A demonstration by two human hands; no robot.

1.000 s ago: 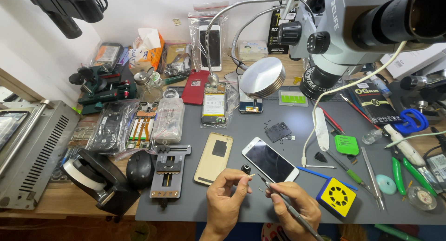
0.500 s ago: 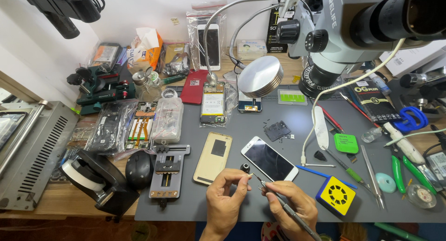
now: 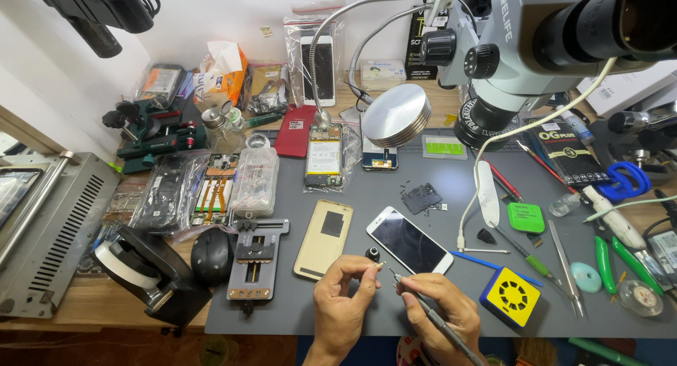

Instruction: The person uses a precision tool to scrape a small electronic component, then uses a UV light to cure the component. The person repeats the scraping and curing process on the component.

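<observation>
While a yellow square box (image 3: pixel 513 296) is lying nearby, the left hand (image 3: pixel 343 302) is pinching a tiny part (image 3: pixel 376 266) and the right hand (image 3: pixel 436 313) is gripping slim grey tweezers (image 3: pixel 430 315).

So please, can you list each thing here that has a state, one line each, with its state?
left hand: pinching a tiny part at the fingertips
right hand: gripping a thin tool, tip at the part
white phone: flat, screen up, dark
gold back cover: off, lying flat
round lamp: head tilted, not visibly lit
blue scissors: lying closed
</observation>
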